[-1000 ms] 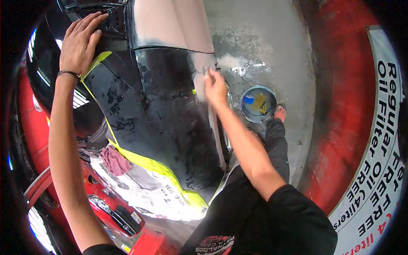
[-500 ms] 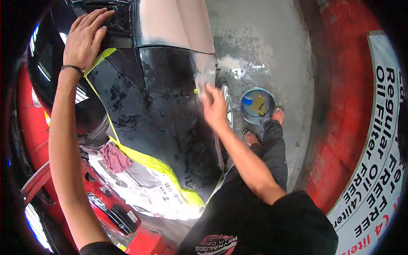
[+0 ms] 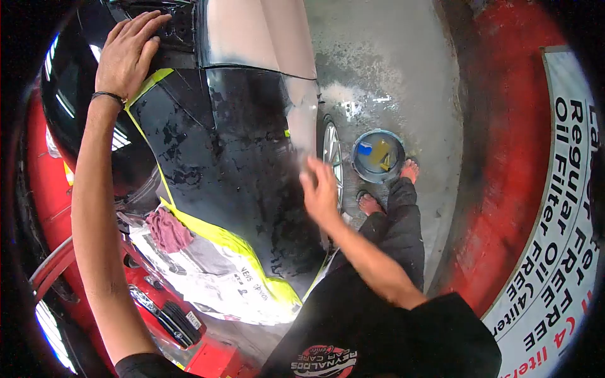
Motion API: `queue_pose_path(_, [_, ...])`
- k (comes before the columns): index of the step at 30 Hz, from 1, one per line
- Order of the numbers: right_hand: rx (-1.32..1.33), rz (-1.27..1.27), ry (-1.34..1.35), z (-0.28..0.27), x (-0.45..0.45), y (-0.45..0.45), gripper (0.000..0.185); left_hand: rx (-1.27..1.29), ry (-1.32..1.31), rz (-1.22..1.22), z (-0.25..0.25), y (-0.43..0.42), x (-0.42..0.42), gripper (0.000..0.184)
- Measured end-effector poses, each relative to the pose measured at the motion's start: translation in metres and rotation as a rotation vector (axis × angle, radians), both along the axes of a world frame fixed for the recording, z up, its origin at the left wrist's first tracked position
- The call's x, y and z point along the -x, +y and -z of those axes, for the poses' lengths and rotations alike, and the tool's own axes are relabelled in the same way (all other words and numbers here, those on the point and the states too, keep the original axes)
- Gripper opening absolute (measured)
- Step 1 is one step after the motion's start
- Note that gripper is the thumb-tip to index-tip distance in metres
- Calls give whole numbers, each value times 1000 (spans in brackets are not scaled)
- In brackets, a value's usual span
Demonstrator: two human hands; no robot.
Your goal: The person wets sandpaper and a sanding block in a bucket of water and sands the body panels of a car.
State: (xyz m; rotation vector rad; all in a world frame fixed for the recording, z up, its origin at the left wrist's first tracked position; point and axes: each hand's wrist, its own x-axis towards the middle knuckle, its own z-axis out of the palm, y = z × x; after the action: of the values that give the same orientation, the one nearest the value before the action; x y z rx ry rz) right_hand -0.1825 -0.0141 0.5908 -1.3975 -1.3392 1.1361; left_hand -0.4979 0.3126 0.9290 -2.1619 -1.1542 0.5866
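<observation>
My left hand [image 3: 130, 53] lies with its fingers stretched out on dark trim at the top of the car. Along the outer edge of the wet black car panel [image 3: 233, 164], my right hand [image 3: 322, 191] is closed and slightly blurred. Whatever is under its fingers is hidden. A pale sanded patch [image 3: 302, 116] runs along that edge, just beyond the right hand. Yellow-green masking tape [image 3: 220, 236] borders the panel, holding a printed masking sheet [image 3: 208, 277]. A crumpled mauve cloth [image 3: 169, 230] rests on the sheet.
A bucket [image 3: 358, 169] of water stands on the wet floor near my feet, with blue and yellowish pieces in it. Beside it is the car's wheel [image 3: 332, 151]. A lettered sign [image 3: 542, 252] and red surface [image 3: 504, 126] are at right. Another car [image 3: 170, 318] shows lower left.
My right hand has slid along the panel edge toward my body, uncovering more of the pale patch. The left hand stays in place.
</observation>
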Motion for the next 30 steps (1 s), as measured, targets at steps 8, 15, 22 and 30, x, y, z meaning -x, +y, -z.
queue_pose_path(8, [9, -4, 94, -6, 21, 106, 41, 69, -16, 71, -10, 6, 3, 52])
queue_pose_path(15, [-152, 2, 93, -2, 7, 41, 43, 1, -5, 47, -3, 0, -3, 52])
queue_pose_path(22, [-150, -11, 130, -4, 21, 121, 42, 19, -14, 47, -4, 1, -5, 50])
queue_pose_path(30, [-152, 4, 82, -12, 26, 107, 41, 16, -44, -21, -3, -6, -21, 51])
